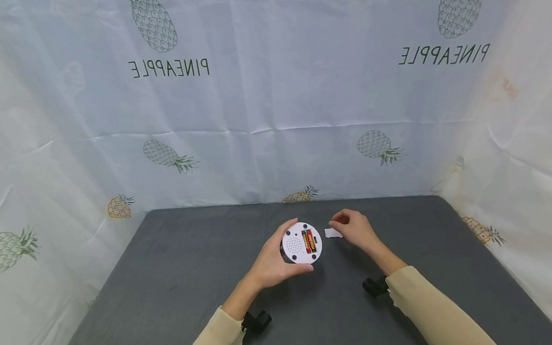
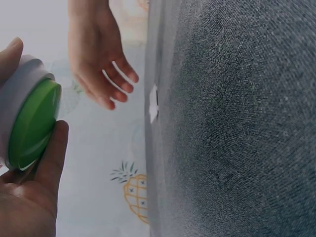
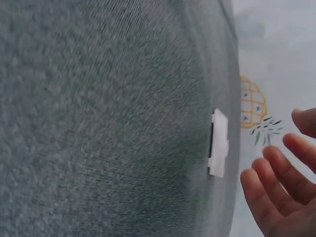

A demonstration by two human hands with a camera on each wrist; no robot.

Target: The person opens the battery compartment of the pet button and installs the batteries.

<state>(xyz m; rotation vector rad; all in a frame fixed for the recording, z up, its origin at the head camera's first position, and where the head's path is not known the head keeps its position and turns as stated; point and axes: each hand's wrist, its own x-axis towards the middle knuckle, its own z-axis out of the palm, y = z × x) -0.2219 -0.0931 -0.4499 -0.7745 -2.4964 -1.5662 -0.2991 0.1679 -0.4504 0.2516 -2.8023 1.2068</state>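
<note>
The right grip (image 1: 353, 228) overhangs the white cover (image 1: 332, 233), with free room between.

Both forearms (image 1: 391, 260) in cream sleeves (image 1: 439, 310) reach forward, angled toward each other. The left hand (image 1: 270, 261) grips with its thumb (image 1: 302, 268) set opposite its curved fingers (image 1: 286, 225); the right hand (image 1: 356, 230) hovers, its fingers (image 3: 289, 174) loosely bent and slightly parted.

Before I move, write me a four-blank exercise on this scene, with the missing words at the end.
The left hand holds a white device whose outline is ____.
In its open compartment, the batteries number ____.
In the left wrist view, its bulging part is coloured ____.
Near the right hand, a small piece coloured ____ lies on the table.

Missing words: round; two; green; white.
</note>
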